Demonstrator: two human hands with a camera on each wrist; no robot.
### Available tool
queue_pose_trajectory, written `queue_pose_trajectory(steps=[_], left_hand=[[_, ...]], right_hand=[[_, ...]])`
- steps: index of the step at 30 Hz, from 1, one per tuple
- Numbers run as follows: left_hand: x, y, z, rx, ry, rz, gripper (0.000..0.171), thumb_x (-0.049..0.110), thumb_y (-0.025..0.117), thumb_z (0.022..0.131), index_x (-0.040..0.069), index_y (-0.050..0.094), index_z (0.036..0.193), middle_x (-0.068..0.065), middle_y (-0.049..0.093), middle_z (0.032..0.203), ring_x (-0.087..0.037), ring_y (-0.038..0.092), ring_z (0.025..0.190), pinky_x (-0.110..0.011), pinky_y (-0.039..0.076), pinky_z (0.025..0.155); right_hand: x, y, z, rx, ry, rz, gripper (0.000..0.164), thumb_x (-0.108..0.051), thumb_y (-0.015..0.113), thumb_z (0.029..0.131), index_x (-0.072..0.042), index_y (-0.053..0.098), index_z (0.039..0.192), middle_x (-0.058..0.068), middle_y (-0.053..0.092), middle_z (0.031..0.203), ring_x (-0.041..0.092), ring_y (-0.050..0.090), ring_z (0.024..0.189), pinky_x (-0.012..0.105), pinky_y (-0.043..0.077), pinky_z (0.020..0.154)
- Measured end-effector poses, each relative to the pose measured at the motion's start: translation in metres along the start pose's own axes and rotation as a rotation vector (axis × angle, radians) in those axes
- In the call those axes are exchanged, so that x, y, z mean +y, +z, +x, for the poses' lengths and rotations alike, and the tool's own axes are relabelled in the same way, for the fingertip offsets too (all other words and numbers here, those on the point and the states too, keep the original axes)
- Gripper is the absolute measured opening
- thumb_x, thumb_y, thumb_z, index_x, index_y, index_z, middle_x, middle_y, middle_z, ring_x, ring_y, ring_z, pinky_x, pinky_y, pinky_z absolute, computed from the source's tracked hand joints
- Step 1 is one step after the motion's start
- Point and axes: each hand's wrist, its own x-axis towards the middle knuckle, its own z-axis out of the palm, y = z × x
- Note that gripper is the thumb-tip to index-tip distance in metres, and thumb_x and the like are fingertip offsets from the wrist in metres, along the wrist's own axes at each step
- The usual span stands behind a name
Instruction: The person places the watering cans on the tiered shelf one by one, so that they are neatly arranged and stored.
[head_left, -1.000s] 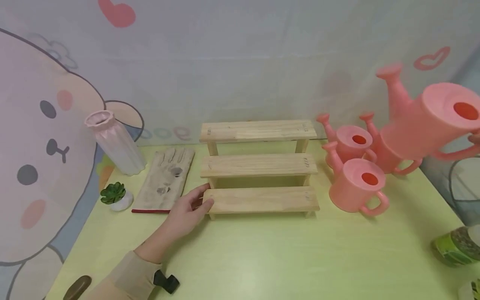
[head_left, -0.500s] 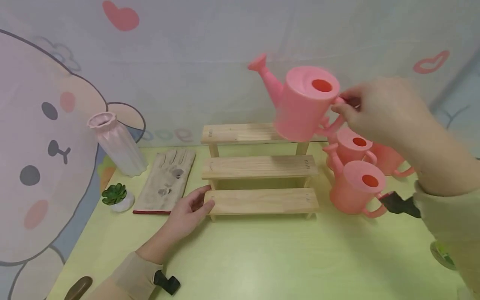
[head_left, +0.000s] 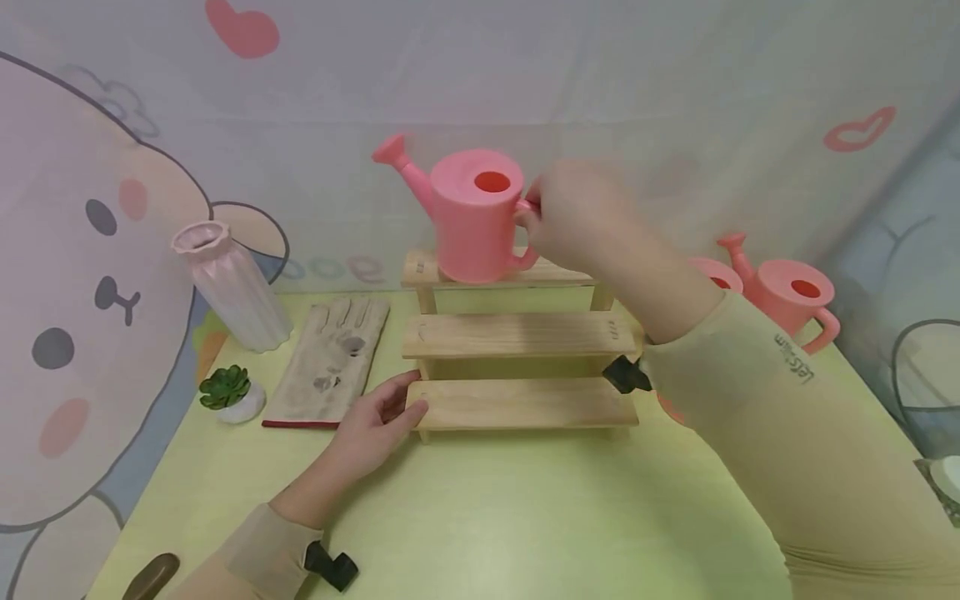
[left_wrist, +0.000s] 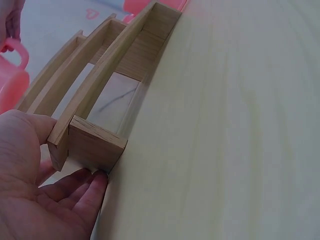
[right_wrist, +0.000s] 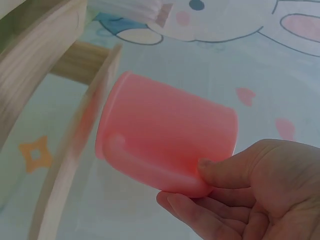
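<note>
A pink watering can (head_left: pixel 474 233) is upright at the top step of a three-step wooden plant stand (head_left: pixel 517 403). My right hand (head_left: pixel 573 212) grips its handle, thumb and fingers pinched round it. In the right wrist view, the can's base (right_wrist: pixel 107 117) lies very near the top plank; I cannot tell if they touch. My left hand (head_left: pixel 377 423) holds the left end of the bottom step. The left wrist view has its thumb on the plank (left_wrist: pixel 65 132) and its fingertips against the end board (left_wrist: pixel 95 145).
Right of the stand are more pink watering cans (head_left: pixel 791 296), partly hidden by my right sleeve. On the left lie a work glove (head_left: pixel 330 362), a leaning pale vase (head_left: pixel 236 287) and a small potted succulent (head_left: pixel 228 390). A brown handle-like object (head_left: pixel 152 577) is at the lower left.
My right hand has carried the watering can leftward from the far right, then down to the stand's top step. The left hand stays on the bottom step.
</note>
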Motion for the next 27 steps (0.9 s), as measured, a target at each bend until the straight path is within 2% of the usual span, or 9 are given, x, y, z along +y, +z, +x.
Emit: queue_pose_trajectory(steps=[7,13,21,27], left_hand=[[-0.001,0.002,0.0,0.009,0.009,0.007,0.057,0.041,0.069,0.098,0.017,0.053,0.148,-0.009,0.06,0.147,-0.022,0.057,0.136,-0.041,0.05,0.11],[0.002,0.004,-0.002,0.005,0.006,0.004,0.057,0.039,0.068,0.099,0.016,0.052,0.148,-0.01,0.061,0.145,-0.023,0.06,0.133,-0.032,0.052,0.105],[0.003,0.006,-0.002,0.001,-0.004,0.003,0.056,0.038,0.069,0.099,0.017,0.052,0.148,-0.011,0.063,0.143,-0.024,0.063,0.13,-0.028,0.054,0.101],[0.0,0.006,0.0,0.001,-0.009,-0.001,0.057,0.039,0.068,0.099,0.017,0.052,0.148,-0.011,0.064,0.142,-0.024,0.064,0.128,-0.026,0.055,0.099]], right_hand=[[-0.027,0.013,0.016,0.029,-0.03,-0.001,0.035,-0.03,0.052,0.103,-0.015,0.067,0.075,0.0,0.06,0.069,0.021,0.055,0.073,0.032,0.043,0.066],[-0.041,0.02,0.021,-0.001,-0.006,-0.021,0.03,-0.032,0.055,0.103,-0.014,0.066,0.081,0.003,0.059,0.073,0.022,0.056,0.077,0.03,0.045,0.066],[-0.046,0.024,0.021,0.002,0.02,0.024,0.028,-0.03,0.056,0.103,-0.013,0.068,0.084,0.004,0.061,0.076,0.022,0.055,0.082,0.03,0.046,0.07],[-0.038,0.029,0.022,0.016,0.022,0.131,0.026,-0.032,0.058,0.104,-0.014,0.069,0.089,0.004,0.064,0.079,0.021,0.057,0.079,0.031,0.047,0.067]])
